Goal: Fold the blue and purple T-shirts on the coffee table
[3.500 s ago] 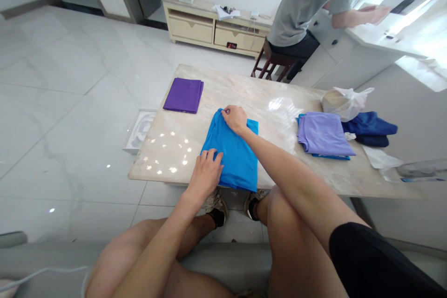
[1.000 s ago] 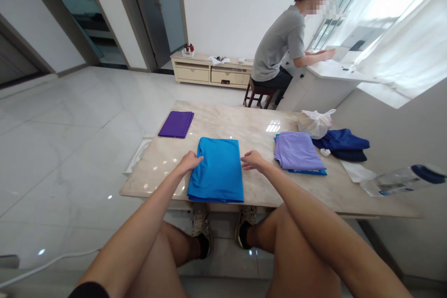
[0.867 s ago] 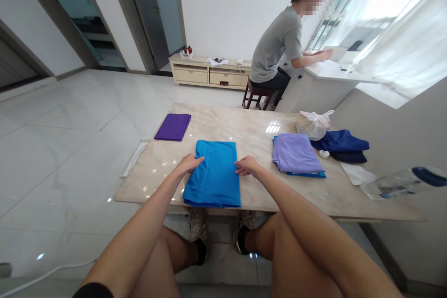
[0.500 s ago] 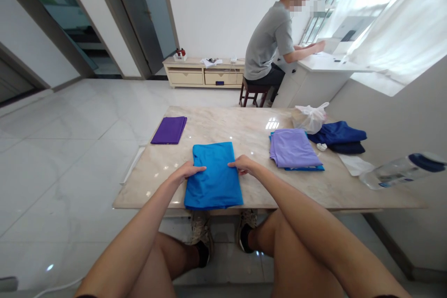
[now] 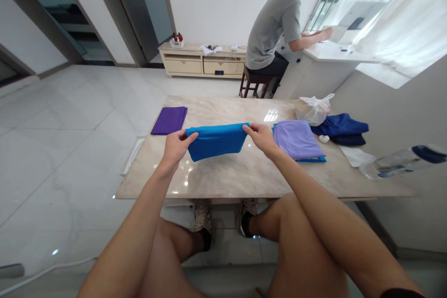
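Observation:
A folded bright blue cloth (image 5: 218, 142) hangs between my two hands, lifted above the marble table (image 5: 216, 181). My left hand (image 5: 177, 145) pinches its upper left corner, thumb on top. At the upper right corner, my right hand (image 5: 261, 137) grips the fabric between thumb and fingers. To the left on the tabletop lies a folded dark purple cloth (image 5: 169, 120). Right of my right hand, a folded lilac cloth (image 5: 296, 139) rests on another blue piece, whose edge shows beneath it.
At the table's right are a white plastic bag (image 5: 316, 108), a dark blue cloth heap (image 5: 344, 128), a white paper (image 5: 355, 154) and a clear bottle with a blue lid (image 5: 405, 160). A person (image 5: 274, 28) in grey sits at a white desk beyond. A low cabinet (image 5: 185, 63) stands by the wall.
The blue cloth lay flat on the table with my hands at its sides. Now both hands hold its upper corners, and it is raised and folded shorter.

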A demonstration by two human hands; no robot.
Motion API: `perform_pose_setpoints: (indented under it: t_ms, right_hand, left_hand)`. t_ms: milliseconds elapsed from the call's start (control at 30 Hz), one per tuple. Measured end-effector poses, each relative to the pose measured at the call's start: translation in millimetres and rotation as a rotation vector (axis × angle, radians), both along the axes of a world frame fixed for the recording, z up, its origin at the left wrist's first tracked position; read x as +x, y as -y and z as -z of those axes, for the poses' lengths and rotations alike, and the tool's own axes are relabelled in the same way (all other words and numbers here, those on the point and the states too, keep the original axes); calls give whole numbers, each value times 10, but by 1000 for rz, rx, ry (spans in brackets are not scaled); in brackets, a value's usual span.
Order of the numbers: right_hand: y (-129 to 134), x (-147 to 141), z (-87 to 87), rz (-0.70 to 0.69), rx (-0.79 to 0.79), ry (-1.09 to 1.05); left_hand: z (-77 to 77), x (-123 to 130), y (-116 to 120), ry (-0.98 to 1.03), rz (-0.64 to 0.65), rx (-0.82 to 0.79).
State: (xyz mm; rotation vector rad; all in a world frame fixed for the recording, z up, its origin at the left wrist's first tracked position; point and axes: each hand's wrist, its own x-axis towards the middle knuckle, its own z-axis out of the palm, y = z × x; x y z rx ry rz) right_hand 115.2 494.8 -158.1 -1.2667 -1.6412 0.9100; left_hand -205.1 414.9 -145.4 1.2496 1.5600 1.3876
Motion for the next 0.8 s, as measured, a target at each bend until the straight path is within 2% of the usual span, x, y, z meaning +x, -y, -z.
perform_pose_setpoints:
  t_ms: [167, 233, 300, 400, 467, 567, 633, 733, 800]
  right_hand:
    - [4, -22, -67, 89, 246, 35]
    - [43, -21, -144, 61, 323, 28]
    - [89, -21, -221, 17, 309, 2]
    - [135, -34, -265, 20, 190, -25]
    - [140, -47, -210, 44, 116, -13]
    - [122, -51, -3, 49, -60, 24]
    - [111, -22, 178, 32, -277, 63]
    - [99, 76, 411, 5, -602, 222]
    - [89, 149, 507, -2, -691, 365]
  left_hand:
    - [6, -23, -38, -146, -129, 180]
    - [-15, -36, -15, -180, -110, 276]
    - [-53, -41, 37, -158, -42, 311]
    - [-93, -25, 124, -138, -40, 213]
    - [-73, -3, 155, -160, -77, 125]
    - [62, 19, 162, -191, -58, 1]
    - [197, 7, 172, -220, 30, -205]
    - [371, -56, 238, -454, 170, -568]
    - [421, -103, 302, -740, 178, -615]
